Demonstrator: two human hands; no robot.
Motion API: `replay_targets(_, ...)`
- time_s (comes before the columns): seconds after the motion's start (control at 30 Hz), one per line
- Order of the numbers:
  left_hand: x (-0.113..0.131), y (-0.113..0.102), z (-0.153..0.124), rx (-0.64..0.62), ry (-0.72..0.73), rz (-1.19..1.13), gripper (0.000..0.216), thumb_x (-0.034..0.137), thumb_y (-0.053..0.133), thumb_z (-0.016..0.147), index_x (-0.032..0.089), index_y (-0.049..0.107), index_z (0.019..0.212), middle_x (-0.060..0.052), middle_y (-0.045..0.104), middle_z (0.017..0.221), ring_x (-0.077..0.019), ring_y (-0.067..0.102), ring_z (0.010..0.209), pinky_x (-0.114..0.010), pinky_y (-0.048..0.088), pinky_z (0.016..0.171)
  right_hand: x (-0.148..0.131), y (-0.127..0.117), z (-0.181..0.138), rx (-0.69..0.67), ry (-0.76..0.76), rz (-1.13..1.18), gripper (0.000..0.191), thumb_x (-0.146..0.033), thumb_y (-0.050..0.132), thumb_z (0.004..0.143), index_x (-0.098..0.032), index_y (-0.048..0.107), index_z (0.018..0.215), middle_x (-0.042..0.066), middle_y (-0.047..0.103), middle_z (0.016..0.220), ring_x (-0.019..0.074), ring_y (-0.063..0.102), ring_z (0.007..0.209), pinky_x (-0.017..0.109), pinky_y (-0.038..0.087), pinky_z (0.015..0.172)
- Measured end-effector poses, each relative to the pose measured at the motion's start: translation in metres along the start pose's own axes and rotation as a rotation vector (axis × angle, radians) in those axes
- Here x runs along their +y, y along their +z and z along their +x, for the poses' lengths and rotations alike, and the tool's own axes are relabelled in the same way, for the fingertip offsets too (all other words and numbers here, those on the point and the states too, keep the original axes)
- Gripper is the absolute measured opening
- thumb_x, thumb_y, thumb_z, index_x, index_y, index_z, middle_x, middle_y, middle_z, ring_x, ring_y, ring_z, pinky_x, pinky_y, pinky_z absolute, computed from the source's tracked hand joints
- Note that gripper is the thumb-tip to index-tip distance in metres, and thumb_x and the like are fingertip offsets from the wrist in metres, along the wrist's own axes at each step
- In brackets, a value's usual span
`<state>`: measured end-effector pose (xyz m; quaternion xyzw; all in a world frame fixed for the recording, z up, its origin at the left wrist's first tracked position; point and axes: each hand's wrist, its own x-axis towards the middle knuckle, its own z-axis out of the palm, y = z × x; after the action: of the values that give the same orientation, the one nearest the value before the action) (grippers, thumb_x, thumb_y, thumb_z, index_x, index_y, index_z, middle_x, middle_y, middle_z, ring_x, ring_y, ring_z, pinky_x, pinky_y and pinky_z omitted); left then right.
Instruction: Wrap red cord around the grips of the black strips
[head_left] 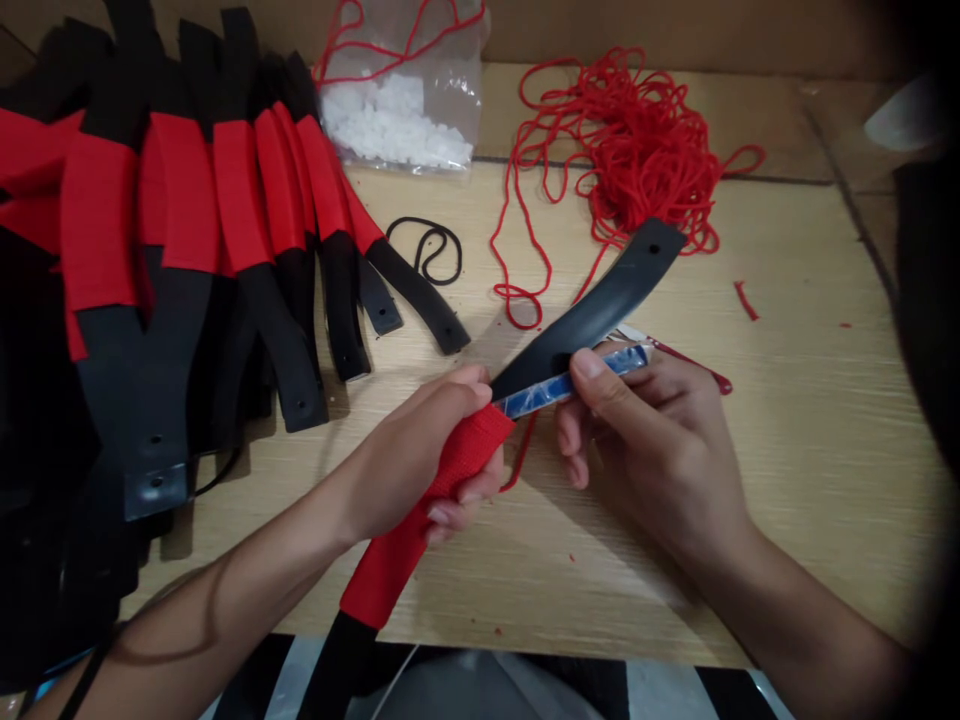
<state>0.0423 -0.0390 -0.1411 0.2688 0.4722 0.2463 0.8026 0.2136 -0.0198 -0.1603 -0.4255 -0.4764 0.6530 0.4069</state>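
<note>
My left hand (pixel 427 455) is closed around a flat black strap (pixel 592 315), on its red wrapped section (pixel 427 505). The strap's free end rises to the upper right and has a hole near its tip. My right hand (pixel 645 430) pinches a slim blue tool (pixel 570 380) between thumb and fingers. Its far end reaches the strap right where the red wrapping stops, close to my left thumb. What that tip looks like is hidden. A loose red cord (pixel 517 450) hangs from under the wrapping.
Several red-wrapped black straps (pixel 240 190) lie fanned in a pile on the left of the wood-grain table (pixel 787 480). Behind are a bag of white pellets (pixel 394 120), a tangled red cord (pixel 630 150) and a small black cord loop (pixel 424 250).
</note>
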Motion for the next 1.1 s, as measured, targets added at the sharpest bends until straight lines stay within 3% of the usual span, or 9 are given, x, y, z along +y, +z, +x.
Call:
replay_targets(0.17, 0.001, 0.0, -0.001, 0.004, 0.0, 0.003, 0.015, 0.033, 0.03, 0.092, 0.023, 0.039, 0.098, 0.007, 0.042, 0.045, -0.0077, 0.025, 0.03, -0.016, 0.028, 0.028, -0.004, -0.002, 0.004, 0.029, -0.001, 0.034, 0.033, -0.036, 0.067, 0.089, -0.018, 0.062, 0.061, -0.002, 0.06, 0.048, 0.0078, 0.05, 0.031, 0.018, 0.035, 0.031)
replay_targets(0.43, -0.001, -0.001, 0.0, 0.016, 0.002, 0.037, 0.012, 0.034, 0.031, 0.091, 0.024, 0.037, 0.094, 0.007, 0.043, 0.046, -0.0084, 0.026, 0.029, -0.017, 0.03, 0.028, -0.004, -0.001, 0.004, -0.034, 0.029, -0.048, 0.043, -0.04, 0.065, 0.089, -0.018, 0.061, 0.053, -0.001, 0.056, 0.042, 0.0071, 0.046, 0.029, 0.018, 0.032, 0.029)
replay_targets(1.1, -0.002, -0.002, -0.001, -0.004, 0.018, 0.012, 0.011, 0.033, 0.03, 0.092, 0.024, 0.034, 0.088, 0.007, 0.044, 0.045, -0.0071, 0.027, 0.029, -0.017, 0.03, 0.028, 0.005, 0.006, -0.006, -0.005, 0.059, 0.057, 0.041, -0.036, 0.06, 0.094, -0.017, 0.062, 0.058, 0.001, 0.059, 0.047, 0.009, 0.054, 0.037, 0.02, 0.039, 0.037)
